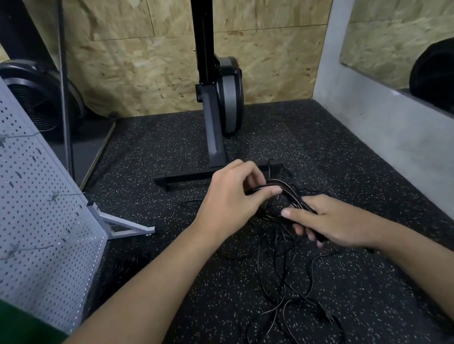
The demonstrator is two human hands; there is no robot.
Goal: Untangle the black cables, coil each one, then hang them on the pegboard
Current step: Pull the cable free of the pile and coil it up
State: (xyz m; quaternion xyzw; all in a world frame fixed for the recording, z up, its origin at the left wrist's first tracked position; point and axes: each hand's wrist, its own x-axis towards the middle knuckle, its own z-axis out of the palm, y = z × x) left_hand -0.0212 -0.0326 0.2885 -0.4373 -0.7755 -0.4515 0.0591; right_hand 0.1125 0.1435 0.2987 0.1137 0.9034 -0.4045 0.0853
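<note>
Tangled black cables (285, 265) trail across the floor beside the grey pegboard (5, 186).

Both our forearms are bare, reaching forward from the lower corners and converging mid-frame. Left hand (232, 197): back facing up, fingers curled, thumb and fingertips pinching the black cables (290, 193). Right hand (332, 224): lower and just beside the left, thumb laid straight over the strands, fingers curled beneath them. The hands are close together but just apart. Both wrists are roughly straight.
</note>
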